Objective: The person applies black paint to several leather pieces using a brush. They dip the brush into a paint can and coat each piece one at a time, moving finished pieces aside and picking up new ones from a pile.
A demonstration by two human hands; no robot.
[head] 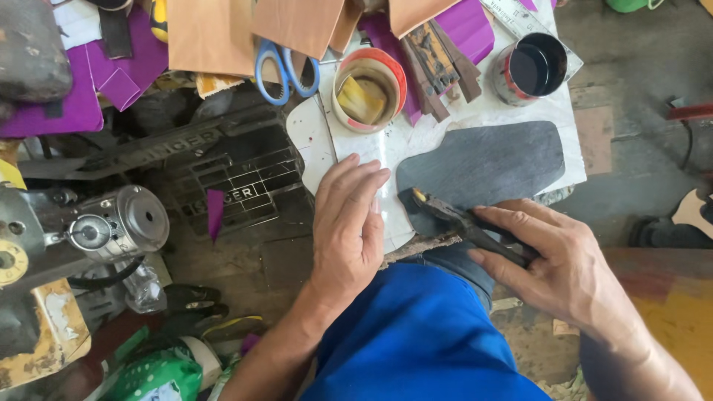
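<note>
Dark grey leather piece point(483, 163) lying flat on white board point(386, 148) across the knee. Looks thin, soft, light, easy to crease; best pinched at the near edge. Right hand point(564, 267) closed around dark pliers point(464, 223), tip touching that edge. Left hand point(349, 223) open, pressed flat on the board just beside.

green white-dotted bag point(160, 371) at lower left; round red-banded tin point(529, 68) top right
</note>
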